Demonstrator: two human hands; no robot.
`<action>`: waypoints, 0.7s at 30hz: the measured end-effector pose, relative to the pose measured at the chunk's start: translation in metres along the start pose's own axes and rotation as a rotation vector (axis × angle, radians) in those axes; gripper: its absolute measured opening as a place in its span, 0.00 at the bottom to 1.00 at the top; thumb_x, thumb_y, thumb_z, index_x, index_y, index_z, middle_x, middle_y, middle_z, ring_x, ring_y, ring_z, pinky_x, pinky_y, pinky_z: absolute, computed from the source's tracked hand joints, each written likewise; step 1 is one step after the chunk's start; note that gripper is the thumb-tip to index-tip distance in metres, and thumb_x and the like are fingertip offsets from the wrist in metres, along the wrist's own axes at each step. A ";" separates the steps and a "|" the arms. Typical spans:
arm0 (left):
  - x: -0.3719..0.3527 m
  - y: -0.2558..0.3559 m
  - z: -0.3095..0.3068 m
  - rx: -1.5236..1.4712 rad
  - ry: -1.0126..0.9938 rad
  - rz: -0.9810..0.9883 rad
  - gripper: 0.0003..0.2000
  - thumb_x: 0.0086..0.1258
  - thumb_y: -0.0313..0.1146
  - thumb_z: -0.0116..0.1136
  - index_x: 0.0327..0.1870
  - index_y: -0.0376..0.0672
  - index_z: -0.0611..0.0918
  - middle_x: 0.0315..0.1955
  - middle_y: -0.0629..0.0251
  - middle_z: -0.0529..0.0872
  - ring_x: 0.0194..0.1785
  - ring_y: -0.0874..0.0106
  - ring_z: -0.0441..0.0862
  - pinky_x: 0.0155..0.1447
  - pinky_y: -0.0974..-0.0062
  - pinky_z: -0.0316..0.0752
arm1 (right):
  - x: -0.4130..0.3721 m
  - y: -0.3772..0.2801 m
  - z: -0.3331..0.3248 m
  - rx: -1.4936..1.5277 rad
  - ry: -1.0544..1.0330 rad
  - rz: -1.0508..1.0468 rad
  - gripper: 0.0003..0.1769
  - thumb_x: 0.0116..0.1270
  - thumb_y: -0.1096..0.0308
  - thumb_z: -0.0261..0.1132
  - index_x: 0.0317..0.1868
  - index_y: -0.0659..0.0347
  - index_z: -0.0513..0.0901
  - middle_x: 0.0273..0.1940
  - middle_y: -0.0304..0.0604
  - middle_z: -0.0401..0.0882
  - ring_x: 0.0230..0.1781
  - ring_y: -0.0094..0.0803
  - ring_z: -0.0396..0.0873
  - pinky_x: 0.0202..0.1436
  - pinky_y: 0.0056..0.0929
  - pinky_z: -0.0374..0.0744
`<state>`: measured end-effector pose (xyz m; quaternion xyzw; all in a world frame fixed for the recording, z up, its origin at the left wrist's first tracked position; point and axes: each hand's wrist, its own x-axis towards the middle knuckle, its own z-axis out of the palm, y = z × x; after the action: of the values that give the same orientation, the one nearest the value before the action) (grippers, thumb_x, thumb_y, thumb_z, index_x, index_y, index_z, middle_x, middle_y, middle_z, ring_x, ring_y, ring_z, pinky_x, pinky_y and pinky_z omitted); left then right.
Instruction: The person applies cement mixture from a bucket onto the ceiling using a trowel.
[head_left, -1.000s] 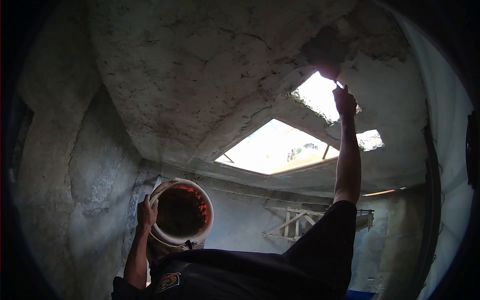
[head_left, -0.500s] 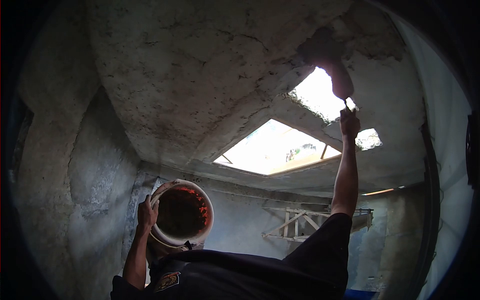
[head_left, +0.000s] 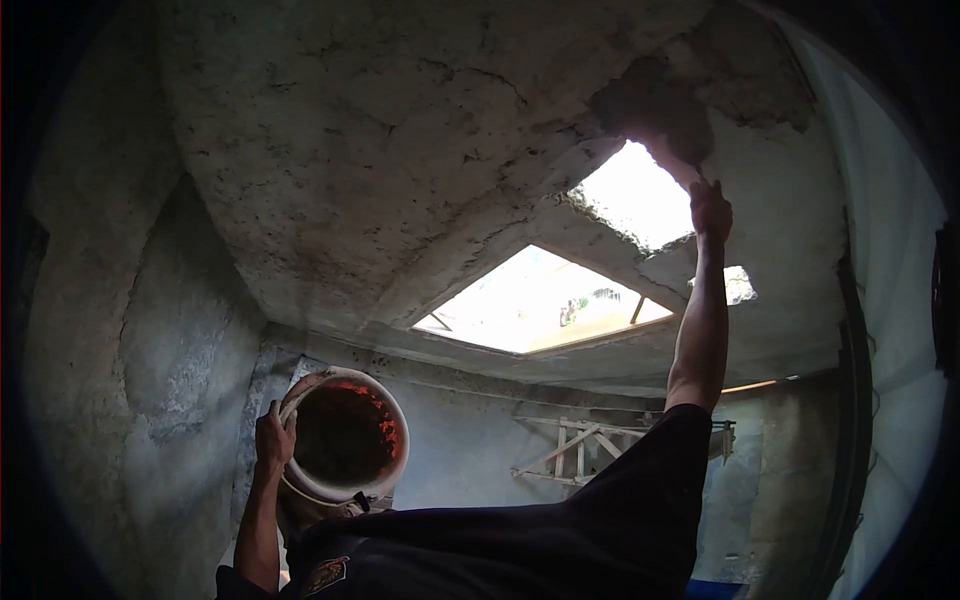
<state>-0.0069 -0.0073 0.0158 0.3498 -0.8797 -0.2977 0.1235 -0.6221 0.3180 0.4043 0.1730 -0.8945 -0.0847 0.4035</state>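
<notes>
My left hand (head_left: 274, 437) is closed on the rim of a round bucket (head_left: 398, 465), at the lower left. The bucket's mouth is tipped toward me, with dark contents inside and reddish-orange marks along the inner wall. High on the right, my right hand (head_left: 711, 208) is closed around the handle of a trowel (head_left: 702, 174). Its blade is hard to separate from a dark, damp-looking mortar patch (head_left: 655, 100) on the rough concrete surface (head_left: 400, 170). Directly beside the hand is a bright, ragged-edged hole (head_left: 640, 195).
A larger four-sided opening (head_left: 540, 300) lets in daylight below the hole, and a smaller bright gap (head_left: 738, 285) lies right of my forearm. A wooden frame (head_left: 580, 450) stands behind my raised arm. A pale sheet-like surface (head_left: 890, 300) curves along the right side.
My right hand has moved slightly up and right, and the trowel blade no longer stands out across the bright hole. The bucket and left hand appear slightly lower and left in view.
</notes>
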 end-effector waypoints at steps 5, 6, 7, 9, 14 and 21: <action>0.003 0.003 -0.002 0.008 -0.045 -0.030 0.12 0.61 0.35 0.54 0.40 0.36 0.73 0.30 0.43 0.80 0.36 0.48 0.78 0.38 0.58 0.72 | -0.047 0.033 0.011 0.046 0.072 0.207 0.29 0.59 0.41 0.50 0.41 0.61 0.74 0.30 0.60 0.78 0.32 0.56 0.78 0.36 0.49 0.77; 0.003 0.001 0.001 0.020 -0.034 -0.003 0.12 0.61 0.36 0.54 0.40 0.36 0.73 0.30 0.44 0.80 0.36 0.48 0.78 0.38 0.57 0.72 | -0.054 0.035 0.015 0.095 0.033 0.322 0.28 0.59 0.41 0.50 0.43 0.59 0.74 0.29 0.59 0.78 0.31 0.55 0.78 0.36 0.49 0.77; 0.003 0.000 0.003 0.031 -0.023 0.021 0.13 0.61 0.36 0.54 0.41 0.36 0.73 0.30 0.44 0.80 0.36 0.48 0.78 0.38 0.57 0.72 | -0.057 0.036 0.023 0.151 0.044 0.320 0.27 0.57 0.41 0.50 0.41 0.57 0.74 0.30 0.60 0.79 0.32 0.56 0.78 0.37 0.50 0.77; 0.006 0.001 0.003 0.020 -0.056 0.009 0.13 0.61 0.36 0.54 0.41 0.36 0.73 0.30 0.44 0.80 0.36 0.48 0.78 0.38 0.57 0.72 | -0.062 0.030 0.036 -0.041 0.178 -0.029 0.17 0.62 0.50 0.51 0.36 0.55 0.74 0.30 0.51 0.78 0.27 0.49 0.78 0.31 0.43 0.78; 0.004 -0.004 0.008 -0.010 -0.033 0.037 0.14 0.61 0.37 0.54 0.42 0.35 0.73 0.29 0.43 0.80 0.35 0.48 0.78 0.38 0.58 0.72 | -0.047 -0.040 0.032 0.066 0.135 -0.177 0.14 0.65 0.54 0.51 0.33 0.54 0.75 0.28 0.45 0.75 0.25 0.44 0.79 0.25 0.39 0.77; 0.002 -0.007 0.004 -0.036 -0.086 -0.031 0.17 0.58 0.37 0.58 0.43 0.35 0.74 0.30 0.44 0.80 0.36 0.48 0.78 0.39 0.58 0.72 | -0.041 -0.014 0.039 0.193 0.091 0.225 0.23 0.63 0.46 0.47 0.44 0.55 0.77 0.37 0.54 0.78 0.35 0.50 0.79 0.39 0.44 0.76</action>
<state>-0.0062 -0.0107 0.0083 0.3479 -0.8732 -0.3300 0.0874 -0.6229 0.3214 0.3458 0.1132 -0.8929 0.0553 0.4322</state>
